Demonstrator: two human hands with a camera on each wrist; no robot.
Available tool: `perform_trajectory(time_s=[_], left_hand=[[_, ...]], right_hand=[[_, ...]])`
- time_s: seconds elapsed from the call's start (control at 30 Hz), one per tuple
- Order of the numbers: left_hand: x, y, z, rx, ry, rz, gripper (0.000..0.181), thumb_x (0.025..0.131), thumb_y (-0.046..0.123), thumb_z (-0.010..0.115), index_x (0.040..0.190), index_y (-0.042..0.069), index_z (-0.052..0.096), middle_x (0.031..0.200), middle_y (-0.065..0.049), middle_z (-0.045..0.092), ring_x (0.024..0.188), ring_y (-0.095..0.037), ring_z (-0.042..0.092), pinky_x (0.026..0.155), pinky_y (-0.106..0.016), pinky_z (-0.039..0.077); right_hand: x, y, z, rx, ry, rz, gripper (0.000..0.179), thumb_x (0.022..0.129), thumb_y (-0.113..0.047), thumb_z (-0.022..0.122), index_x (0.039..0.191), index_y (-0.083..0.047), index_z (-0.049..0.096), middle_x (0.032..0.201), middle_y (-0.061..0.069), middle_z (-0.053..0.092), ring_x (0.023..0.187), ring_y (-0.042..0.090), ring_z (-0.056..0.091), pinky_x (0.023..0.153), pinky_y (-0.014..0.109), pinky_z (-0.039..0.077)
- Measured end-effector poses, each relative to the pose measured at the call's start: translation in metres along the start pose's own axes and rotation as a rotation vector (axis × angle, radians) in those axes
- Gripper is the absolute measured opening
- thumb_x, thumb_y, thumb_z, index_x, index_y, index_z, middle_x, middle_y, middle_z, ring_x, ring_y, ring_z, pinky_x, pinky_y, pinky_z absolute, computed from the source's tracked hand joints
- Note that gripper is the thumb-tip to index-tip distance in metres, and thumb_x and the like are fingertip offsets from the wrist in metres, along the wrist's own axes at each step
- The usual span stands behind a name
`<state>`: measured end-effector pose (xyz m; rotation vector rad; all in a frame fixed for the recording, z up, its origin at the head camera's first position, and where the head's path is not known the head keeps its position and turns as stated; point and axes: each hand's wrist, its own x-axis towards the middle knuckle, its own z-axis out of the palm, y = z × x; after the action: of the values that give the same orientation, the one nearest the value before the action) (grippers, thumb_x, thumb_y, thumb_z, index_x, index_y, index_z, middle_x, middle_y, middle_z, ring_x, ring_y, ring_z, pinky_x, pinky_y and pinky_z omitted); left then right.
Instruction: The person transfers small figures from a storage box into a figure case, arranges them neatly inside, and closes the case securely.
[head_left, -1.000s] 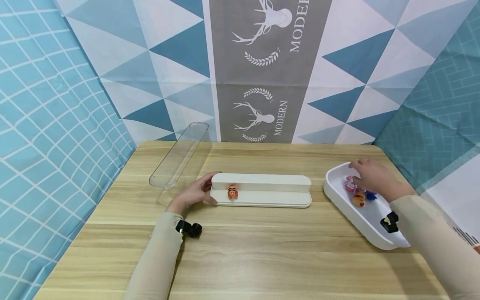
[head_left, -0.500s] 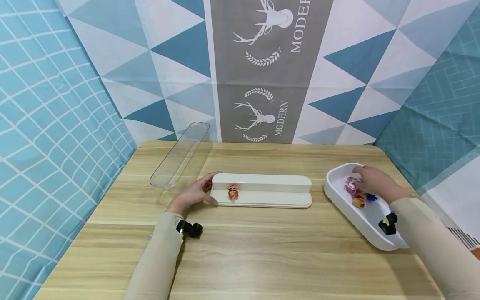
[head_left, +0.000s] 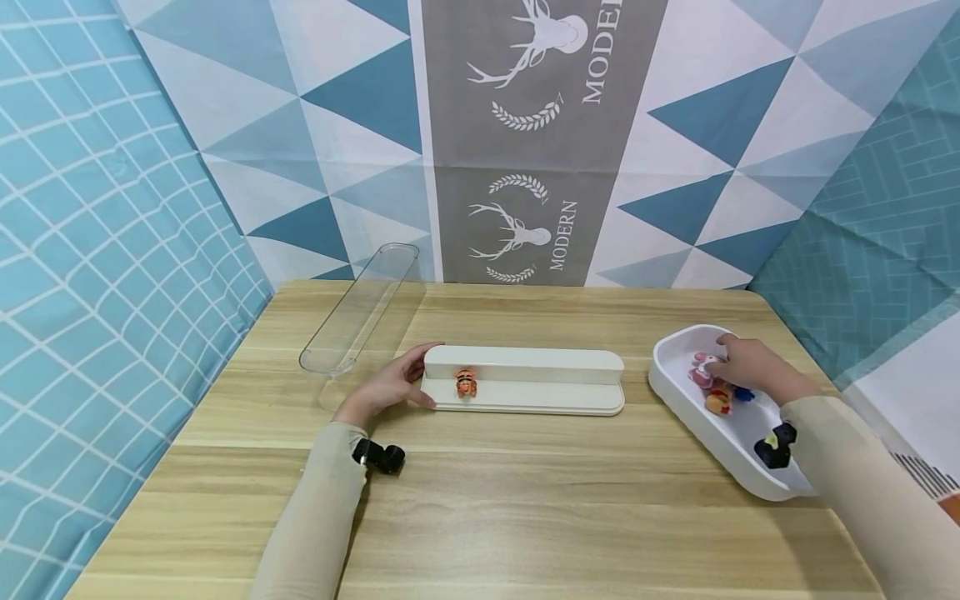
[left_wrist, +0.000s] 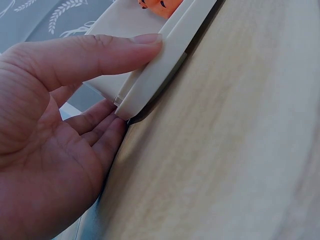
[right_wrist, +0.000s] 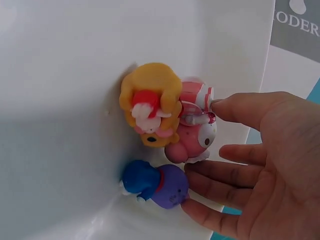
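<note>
The left hand [head_left: 387, 388] is pinching the left end of the cream, stepped plastic stand [head_left: 528, 398]. The nearer right hand [head_left: 761, 368], fingers extended, is spanning lengthwise, not yet gripping, the pink plastic figurine [right_wrist: 188, 139] in the white, oblong tray [head_left: 701, 432].

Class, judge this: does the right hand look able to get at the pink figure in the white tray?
Probably yes: the right hand has its thumb tip at the pink figure, and the yellow figure is on the far side, not between them.
</note>
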<state>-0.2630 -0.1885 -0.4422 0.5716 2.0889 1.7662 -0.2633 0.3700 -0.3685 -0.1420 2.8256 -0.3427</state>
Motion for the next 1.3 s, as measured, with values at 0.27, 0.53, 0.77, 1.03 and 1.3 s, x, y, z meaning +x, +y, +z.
perform_trajectory(time_s=[0.27, 0.53, 0.77, 1.03, 1.3], left_hand=[[0.0, 0.0, 0.0, -0.003, 0.002, 0.004, 0.105, 0.065, -0.021, 0.076, 0.155, 0.0, 0.027, 0.151, -0.026, 0.036, 0.142, -0.04, 0.029, 0.119, -0.048, 0.02], [0.0, -0.002, -0.002, 0.0, -0.007, -0.007, 0.104, 0.066, -0.021, 0.076, 0.155, 0.001, 0.027, 0.151, -0.025, 0.037, 0.141, -0.038, 0.031, 0.119, -0.046, 0.023], [0.0, -0.002, -0.002, 0.007, -0.008, 0.002, 0.104, 0.067, -0.021, 0.076, 0.155, 0.001, 0.027, 0.151, -0.025, 0.037, 0.141, -0.038, 0.03, 0.119, -0.046, 0.022], [-0.001, 0.0, 0.0, 0.005, 0.005, 0.006, 0.104, 0.066, -0.021, 0.076, 0.155, 0.0, 0.027, 0.151, -0.026, 0.036, 0.142, -0.04, 0.029, 0.12, -0.047, 0.019], [0.001, -0.001, 0.0, 0.004, 0.003, 0.004, 0.104, 0.066, -0.022, 0.076, 0.155, 0.0, 0.027, 0.151, -0.026, 0.036, 0.143, -0.039, 0.028, 0.12, -0.046, 0.02]], right_hand=[[0.002, 0.003, 0.003, 0.048, 0.027, -0.031, 0.066, 0.094, -0.022, 0.062, 0.131, 0.026, 0.036, 0.12, 0.046, 0.05, 0.1, 0.049, 0.057, 0.096, 0.068, 0.042], [0.006, 0.001, 0.006, 0.165, 0.046, -0.012, 0.076, 0.093, -0.025, 0.067, 0.137, 0.024, 0.029, 0.115, 0.041, 0.051, 0.093, 0.043, 0.057, 0.088, 0.059, 0.051], [0.007, 0.0, 0.008, 0.297, 0.004, -0.015, 0.078, 0.094, -0.027, 0.067, 0.142, 0.02, 0.028, 0.12, 0.037, 0.048, 0.097, 0.04, 0.054, 0.088, 0.053, 0.052], [0.01, 0.008, 0.012, 0.432, -0.055, -0.006, 0.081, 0.095, -0.034, 0.067, 0.145, 0.017, 0.027, 0.121, 0.03, 0.047, 0.102, 0.037, 0.05, 0.088, 0.042, 0.05], [0.013, 0.014, 0.017, 0.495, -0.059, -0.028, 0.056, 0.096, -0.032, 0.067, 0.13, 0.01, 0.052, 0.105, 0.013, 0.057, 0.091, 0.026, 0.055, 0.074, 0.03, 0.048]])
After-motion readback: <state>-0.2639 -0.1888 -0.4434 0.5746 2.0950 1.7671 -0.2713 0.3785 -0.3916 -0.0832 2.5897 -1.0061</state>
